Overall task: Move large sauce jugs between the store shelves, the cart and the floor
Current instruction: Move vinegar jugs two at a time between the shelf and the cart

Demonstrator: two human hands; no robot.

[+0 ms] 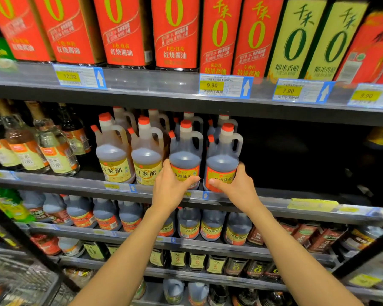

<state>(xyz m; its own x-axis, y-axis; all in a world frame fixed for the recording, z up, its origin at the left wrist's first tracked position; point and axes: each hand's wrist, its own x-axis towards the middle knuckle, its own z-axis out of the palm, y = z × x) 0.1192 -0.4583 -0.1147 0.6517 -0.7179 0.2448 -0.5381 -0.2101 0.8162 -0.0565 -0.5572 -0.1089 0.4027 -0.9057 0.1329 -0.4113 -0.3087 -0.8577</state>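
Observation:
Two dark vinegar jugs with red caps and orange-yellow labels stand side by side at the front of the middle shelf (274, 202). My left hand (170, 186) grips the lower body of the left dark jug (185, 153). My right hand (237, 186) grips the lower body of the right dark jug (222, 155). Both jugs are upright with their bases at the shelf's front edge. Two pale rice vinegar jugs (146, 155) stand just left of them, with more jugs in rows behind.
To the right of the held jugs the shelf is a dark bare stretch (307, 155). Red and green sauce cartons (175, 32) fill the shelf above. More dark jugs (211, 224) line the shelf below. A wire cart (20, 281) sits at bottom left.

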